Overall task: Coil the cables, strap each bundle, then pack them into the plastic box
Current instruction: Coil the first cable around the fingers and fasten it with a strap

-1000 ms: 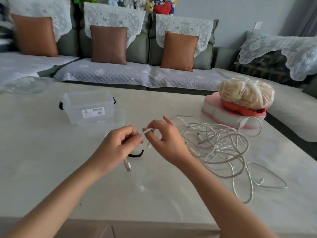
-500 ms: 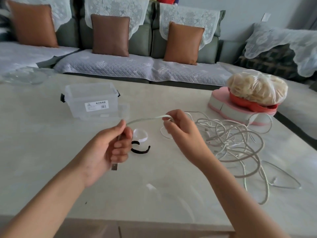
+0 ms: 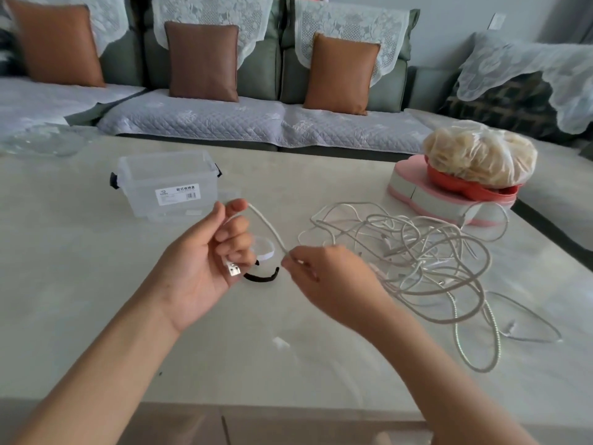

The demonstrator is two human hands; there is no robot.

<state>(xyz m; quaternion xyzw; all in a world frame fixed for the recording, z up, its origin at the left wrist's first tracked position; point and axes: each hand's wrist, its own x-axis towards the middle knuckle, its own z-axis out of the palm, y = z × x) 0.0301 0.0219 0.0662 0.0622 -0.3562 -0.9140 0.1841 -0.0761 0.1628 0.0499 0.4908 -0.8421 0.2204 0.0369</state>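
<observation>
My left hand (image 3: 205, 258) grips one end of a white braided cable (image 3: 268, 224), with the USB plug (image 3: 233, 269) sticking out below its curled fingers. My right hand (image 3: 324, 277) pinches the same cable a short way along, lower and to the right. The cable runs on into a tangled heap of white cables (image 3: 423, 261) on the table at the right. A white strap (image 3: 264, 248) and a black strap (image 3: 261, 277) lie on the table between my hands. The clear plastic box (image 3: 167, 184) stands open behind my left hand.
A pink heart-shaped box (image 3: 426, 197) carrying a red dish and a bag of food (image 3: 481, 155) stands at the table's right. A clear lid (image 3: 41, 142) lies at the far left. A sofa with brown cushions (image 3: 202, 59) runs behind the table.
My right hand slid down along the cable, from level with the left hand to lower and nearer me. The left hand turned palm-up, so the USB plug shows.
</observation>
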